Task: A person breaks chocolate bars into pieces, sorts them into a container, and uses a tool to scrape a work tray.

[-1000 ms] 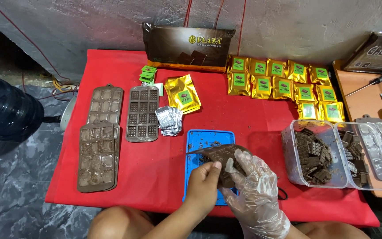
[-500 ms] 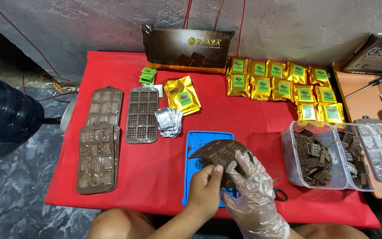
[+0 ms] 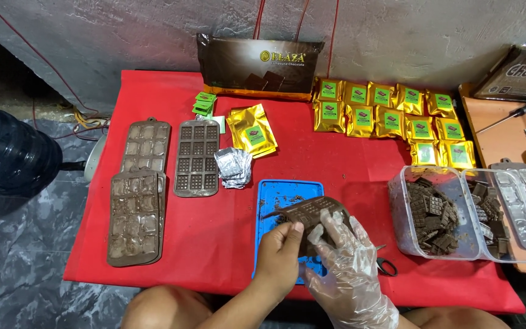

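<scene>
Hands, bare left [image 3: 281, 248] and gloved right [image 3: 342, 244], clamp the brown mould [image 3: 304, 213] between them. It looks floppy, best gripped by edges.

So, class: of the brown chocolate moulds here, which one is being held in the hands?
The bent brown mould over the blue board, gripped by both hands; the others lie flat, untouched.

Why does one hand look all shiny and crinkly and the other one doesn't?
The right hand wears a thin, clear, wrinkly plastic glove that runs past the wrist. The left hand is bare: no glove, ring or watch, and no sleeve shows on that forearm.
</scene>
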